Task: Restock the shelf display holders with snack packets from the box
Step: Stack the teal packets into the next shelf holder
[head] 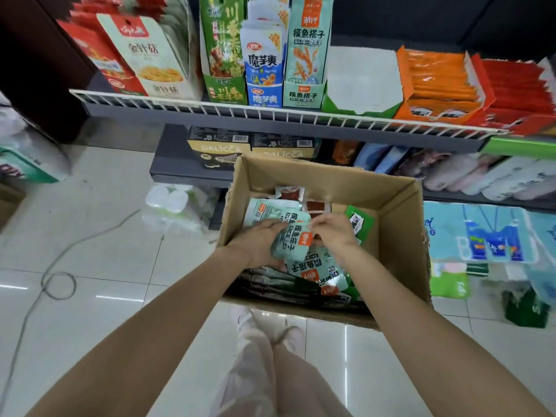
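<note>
Both hands reach into the cardboard box (397, 206) on the floor: the left hand (258, 242) grips a small stack of pale green packets (290, 239), and the right hand (334, 230) pinches its top edge. More packets lie underneath. Display holders (304, 94) stand on the far shelf (270, 115).

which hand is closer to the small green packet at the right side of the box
Right. The right hand is just beside the green packet, to its left. The left hand is farther left, gripping pale green packets.
</note>
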`<control>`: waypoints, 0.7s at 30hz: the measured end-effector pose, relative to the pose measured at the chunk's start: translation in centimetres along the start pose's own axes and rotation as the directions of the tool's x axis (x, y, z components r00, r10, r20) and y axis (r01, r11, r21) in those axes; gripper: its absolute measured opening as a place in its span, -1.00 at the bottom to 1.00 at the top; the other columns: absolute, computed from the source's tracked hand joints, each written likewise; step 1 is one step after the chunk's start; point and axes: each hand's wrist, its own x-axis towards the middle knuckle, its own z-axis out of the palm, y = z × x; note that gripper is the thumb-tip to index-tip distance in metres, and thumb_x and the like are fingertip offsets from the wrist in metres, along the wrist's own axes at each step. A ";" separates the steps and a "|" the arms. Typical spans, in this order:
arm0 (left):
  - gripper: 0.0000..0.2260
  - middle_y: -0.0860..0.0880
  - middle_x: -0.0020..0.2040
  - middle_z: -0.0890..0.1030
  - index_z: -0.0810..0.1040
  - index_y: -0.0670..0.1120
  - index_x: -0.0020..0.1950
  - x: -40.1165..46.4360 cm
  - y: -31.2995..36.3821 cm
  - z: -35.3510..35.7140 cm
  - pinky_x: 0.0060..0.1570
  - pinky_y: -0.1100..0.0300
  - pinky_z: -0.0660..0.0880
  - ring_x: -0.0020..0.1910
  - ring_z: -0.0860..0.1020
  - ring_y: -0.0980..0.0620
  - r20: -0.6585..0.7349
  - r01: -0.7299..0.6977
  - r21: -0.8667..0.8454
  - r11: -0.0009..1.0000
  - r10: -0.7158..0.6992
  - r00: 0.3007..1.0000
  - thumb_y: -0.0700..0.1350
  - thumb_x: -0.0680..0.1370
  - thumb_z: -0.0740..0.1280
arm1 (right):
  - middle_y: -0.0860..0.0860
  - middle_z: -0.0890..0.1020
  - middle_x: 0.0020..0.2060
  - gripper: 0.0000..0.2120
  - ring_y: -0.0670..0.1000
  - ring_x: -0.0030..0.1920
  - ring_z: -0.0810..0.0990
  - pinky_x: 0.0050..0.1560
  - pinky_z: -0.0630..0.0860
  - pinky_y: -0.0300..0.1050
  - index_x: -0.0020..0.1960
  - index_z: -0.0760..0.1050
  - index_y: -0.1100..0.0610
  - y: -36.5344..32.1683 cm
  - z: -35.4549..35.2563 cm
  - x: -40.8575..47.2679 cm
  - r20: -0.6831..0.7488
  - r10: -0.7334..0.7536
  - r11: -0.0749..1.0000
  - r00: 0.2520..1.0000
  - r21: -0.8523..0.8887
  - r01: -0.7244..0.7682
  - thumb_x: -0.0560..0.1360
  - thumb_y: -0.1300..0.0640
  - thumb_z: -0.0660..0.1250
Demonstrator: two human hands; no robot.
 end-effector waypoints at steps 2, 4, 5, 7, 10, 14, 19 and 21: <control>-0.34 -0.06 0.48 0.27 0.17 0.00 0.51 -0.1 0.4 -0.8 0.38 0.04 0.29 0.41 0.30 -0.06 -0.132 -0.029 -0.094 0.995 0.017 0.991 -0.01 0.49 0.40 | 0.18 0.60 0.00 -0.90 0.07 -0.11 0.63 -0.18 0.63 -0.18 -0.18 0.53 0.26 -1.8 -0.7 -0.8 0.030 0.012 0.972 0.999 0.234 -0.018 0.48 0.39 0.32; -0.58 -0.11 0.27 0.51 0.34 -0.05 0.44 -0.3 1.0 -2.3 0.12 0.25 0.45 0.15 0.53 -0.05 -0.329 -0.066 -0.202 0.977 -0.004 0.944 -0.09 0.58 0.28 | 0.19 0.61 -0.06 -0.94 0.03 -0.15 0.64 -0.16 0.63 -0.24 -0.07 0.53 0.28 -3.6 -1.6 -1.6 0.051 -0.054 0.930 0.997 0.366 0.032 0.52 0.34 0.28; -0.65 -0.08 0.10 0.60 0.41 -0.09 0.38 -0.4 1.3 -3.3 -0.09 0.42 0.46 -0.06 0.58 0.01 -0.403 -0.079 -0.276 0.958 -0.040 0.914 -0.10 0.59 0.26 | 0.17 0.62 -0.07 -0.90 0.02 -0.12 0.65 -0.10 0.62 -0.21 0.01 0.52 0.27 -4.6 -2.1 -1.9 0.062 -0.107 0.908 0.992 0.412 0.072 0.55 0.27 0.26; -0.72 0.01 -0.09 0.63 0.53 -0.12 0.22 -0.7 1.8 -5.4 -0.28 0.52 0.42 -0.24 0.54 0.11 -0.453 -0.105 -0.447 0.888 -0.123 0.883 -0.07 0.55 0.34 | 0.06 0.61 0.00 -0.80 -0.03 0.00 0.61 0.03 0.58 -0.18 0.14 0.48 0.19 -6.3 -3.0 -2.2 0.061 -0.206 0.914 0.977 0.369 0.170 0.56 0.12 0.26; -0.58 -0.02 -0.07 0.68 0.60 -0.07 0.10 -0.8 2.4 -8.6 -0.03 0.00 0.60 -0.11 0.65 -0.09 -0.434 -0.215 -0.701 0.680 -0.168 0.885 0.10 0.33 0.51 | -0.14 0.57 -0.01 -0.70 -0.17 0.02 0.55 0.03 0.50 -0.24 0.16 0.44 0.03 -8.8 -4.0 -2.6 0.117 -0.335 0.941 0.935 0.091 0.325 0.47 0.04 0.40; -0.67 -0.04 0.02 0.66 0.57 -0.15 0.15 -1.1 3.9 -12.6 -0.03 0.18 0.59 -0.04 0.65 0.06 -0.504 -0.375 -0.754 0.539 -0.111 0.856 -0.14 0.41 0.48 | -0.10 0.63 -0.15 -0.84 -0.17 -0.14 0.60 -0.23 0.48 -0.44 -0.01 0.55 0.09 -11.8 -4.6 -3.1 0.063 -0.456 0.889 0.888 0.067 0.452 0.43 0.16 0.44; -0.26 0.03 0.38 0.44 0.23 0.01 0.48 0.0 4.1 -17.2 0.31 -0.05 0.39 0.34 0.43 0.01 -0.470 -0.371 -0.838 0.400 -0.184 0.863 0.35 0.42 0.27 | -0.03 0.66 -0.20 -0.91 -0.01 -0.14 0.64 -0.09 0.62 -0.06 -0.15 0.49 0.12 -16.0 -5.1 -2.0 -0.056 -0.450 0.873 0.891 0.184 0.453 0.47 0.22 0.40; -0.15 0.03 0.42 0.39 0.23 0.03 0.49 1.3 3.8 -19.3 0.38 -0.09 0.30 0.39 0.37 0.01 -0.429 -0.342 -0.866 0.364 -0.191 0.883 0.47 0.33 0.19 | 0.00 0.67 -0.17 -0.89 0.04 -0.10 0.66 0.00 0.60 0.09 -0.14 0.45 0.12 -17.8 -5.3 -0.9 -0.094 -0.436 0.874 0.895 0.192 0.446 0.48 0.21 0.39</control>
